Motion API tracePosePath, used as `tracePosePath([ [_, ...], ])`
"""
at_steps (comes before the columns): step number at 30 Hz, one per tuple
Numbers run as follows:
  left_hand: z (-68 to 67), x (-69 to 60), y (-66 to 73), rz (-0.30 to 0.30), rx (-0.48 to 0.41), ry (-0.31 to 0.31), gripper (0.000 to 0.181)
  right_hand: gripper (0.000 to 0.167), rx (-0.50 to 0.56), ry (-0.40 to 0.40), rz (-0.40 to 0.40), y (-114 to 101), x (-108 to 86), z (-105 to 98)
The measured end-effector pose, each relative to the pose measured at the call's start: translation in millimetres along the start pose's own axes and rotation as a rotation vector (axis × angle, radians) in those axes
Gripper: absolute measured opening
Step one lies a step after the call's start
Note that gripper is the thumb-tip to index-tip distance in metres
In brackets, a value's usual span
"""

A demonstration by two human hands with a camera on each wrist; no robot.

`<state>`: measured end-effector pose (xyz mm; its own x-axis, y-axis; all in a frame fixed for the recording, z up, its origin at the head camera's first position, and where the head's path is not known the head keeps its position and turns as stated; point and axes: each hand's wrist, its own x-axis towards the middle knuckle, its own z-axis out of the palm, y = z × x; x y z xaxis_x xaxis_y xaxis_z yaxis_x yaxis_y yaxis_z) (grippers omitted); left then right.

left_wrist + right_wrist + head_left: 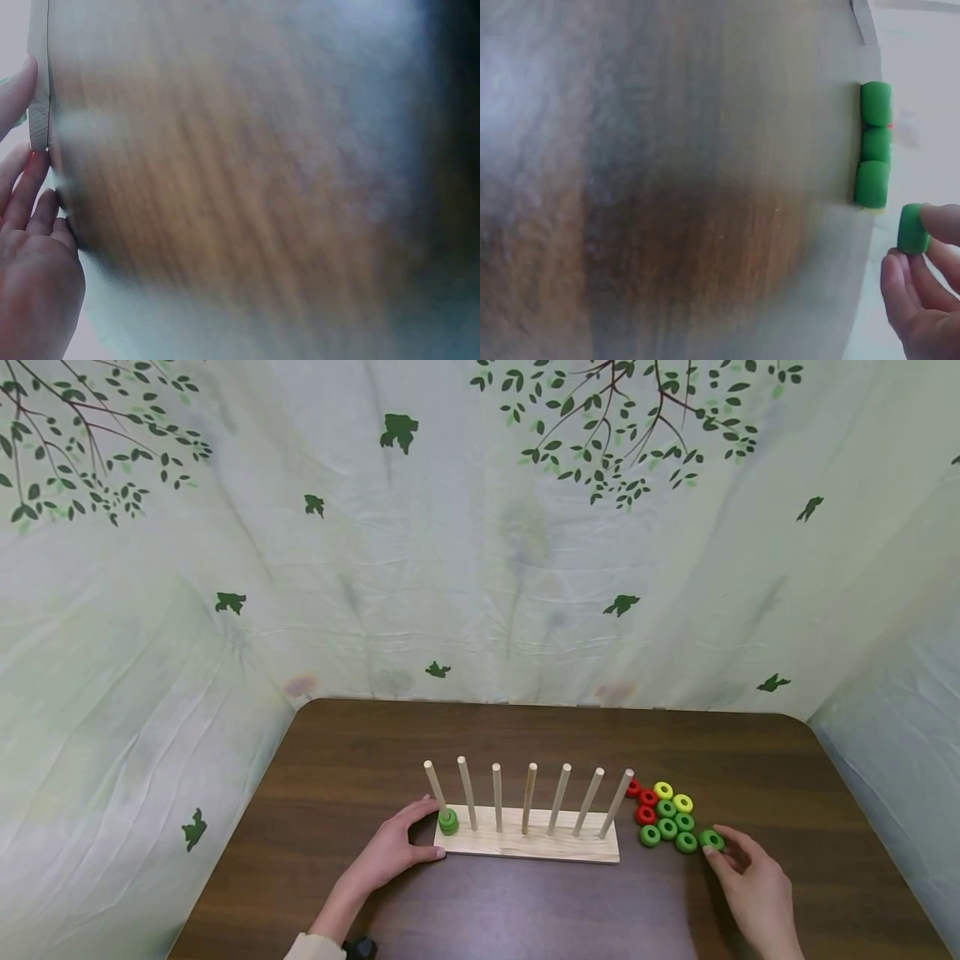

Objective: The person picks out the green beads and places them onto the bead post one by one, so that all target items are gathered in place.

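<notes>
A pale wooden board (532, 846) with a row of several upright pegs stands on the table, and green rings (447, 822) sit at the foot of its leftmost peg. My left hand (386, 852) grips the board's left end between thumb and fingers; the left wrist view shows the thumb and fingertips at the board's end (39, 127). At the right, my right hand (753, 885) pinches a green ring (711, 839) between thumb and fingers. In the right wrist view this ring (913, 229) is held beside a line of green rings (872, 184).
Right of the board lies a cluster of loose rings: red (645, 815), yellow (682, 802) and green (686, 842). The brown table (570, 910) meets a leaf-patterned cloth (480, 568) at its back edge. A dark object (362, 948) is near the left wrist.
</notes>
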<state>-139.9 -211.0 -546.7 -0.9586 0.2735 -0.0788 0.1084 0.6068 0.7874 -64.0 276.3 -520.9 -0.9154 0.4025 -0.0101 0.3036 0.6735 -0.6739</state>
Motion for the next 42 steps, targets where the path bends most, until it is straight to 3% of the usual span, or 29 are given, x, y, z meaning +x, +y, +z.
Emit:
tracePosePath([
  [5,0.3,0.2,-0.8,0.004,0.005,0.003,0.068,0.038,0.036,0.049,-0.015,-7.2,-4.3,0.0],
  [11,0.7,0.3,-2.0,0.018,0.019,0.010,0.068,0.037,0.082,0.100,-0.108,-16.0,-6.3,2.2],
  [23,0.5,1.3,-1.7,0.015,0.002,-0.001,0.068,0.036,0.090,0.096,-0.261,-33.3,-12.4,-3.6],
  [28,0.3,0.8,-1.0,0.002,-0.001,-0.003,0.068,0.036,0.073,0.070,-0.343,-41.3,-15.4,-5.3],
  [33,0.2,0.4,-0.2,0.014,0.013,-0.006,0.068,0.038,0.069,0.026,-0.363,-51.2,-19.0,-9.0],
  [42,1.0,0.3,-0.7,-0.009,0.007,0.005,0.068,0.036,0.128,-0.056,-0.483,-71.4,-23.9,-11.0],
])
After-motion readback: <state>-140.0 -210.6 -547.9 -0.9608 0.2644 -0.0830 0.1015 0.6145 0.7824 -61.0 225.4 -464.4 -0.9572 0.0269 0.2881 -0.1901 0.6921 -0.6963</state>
